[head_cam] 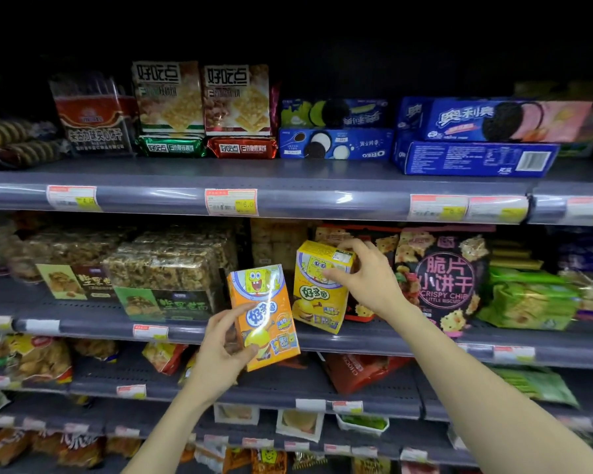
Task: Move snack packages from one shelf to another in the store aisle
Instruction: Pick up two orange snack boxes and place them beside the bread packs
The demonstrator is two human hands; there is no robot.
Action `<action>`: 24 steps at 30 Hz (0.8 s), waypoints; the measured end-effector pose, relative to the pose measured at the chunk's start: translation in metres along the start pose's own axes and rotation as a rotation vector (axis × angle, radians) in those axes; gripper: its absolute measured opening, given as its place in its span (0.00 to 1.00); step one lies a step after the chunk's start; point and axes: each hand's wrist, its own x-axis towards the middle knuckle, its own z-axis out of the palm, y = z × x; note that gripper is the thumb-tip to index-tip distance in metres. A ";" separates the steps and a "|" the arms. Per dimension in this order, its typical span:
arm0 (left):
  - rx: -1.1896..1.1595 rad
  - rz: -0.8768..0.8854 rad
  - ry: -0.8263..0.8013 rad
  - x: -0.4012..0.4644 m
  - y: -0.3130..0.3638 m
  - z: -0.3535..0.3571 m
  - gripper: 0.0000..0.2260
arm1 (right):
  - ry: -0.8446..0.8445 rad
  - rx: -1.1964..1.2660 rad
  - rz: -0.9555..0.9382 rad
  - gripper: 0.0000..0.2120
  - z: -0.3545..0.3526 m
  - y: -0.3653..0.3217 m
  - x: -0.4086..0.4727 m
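Note:
My left hand [220, 350] grips an orange cartoon snack box [266, 302] by its lower left side, holding it upright in front of the middle shelf edge [93, 328]. A yellow snack box [317, 295] of the same brand stands tilted at the front of that middle shelf. My right hand [365, 275] grips its upper right corner, thumb on the front face and fingers over the top. The two boxes are side by side and do not touch.
A black crispy chips bag [442, 282] stands right of the yellow box, green packs [528, 299] beyond it. Nut bar packs [165, 268] fill the middle shelf's left. Blue cookie boxes [332, 143] and cracker packs [202, 97] sit on the upper shelf. Lower shelves hold more bags.

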 end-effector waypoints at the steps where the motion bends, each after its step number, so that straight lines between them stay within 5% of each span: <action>1: -0.007 0.006 0.003 -0.001 0.004 0.004 0.29 | -0.013 0.011 0.006 0.23 -0.006 0.004 -0.004; 14: -0.039 0.083 -0.054 -0.019 0.049 0.083 0.29 | -0.121 0.453 0.218 0.19 -0.098 0.064 -0.061; 24: -0.123 0.043 -0.371 -0.036 0.077 0.162 0.28 | -0.017 0.579 0.385 0.21 -0.175 0.112 -0.113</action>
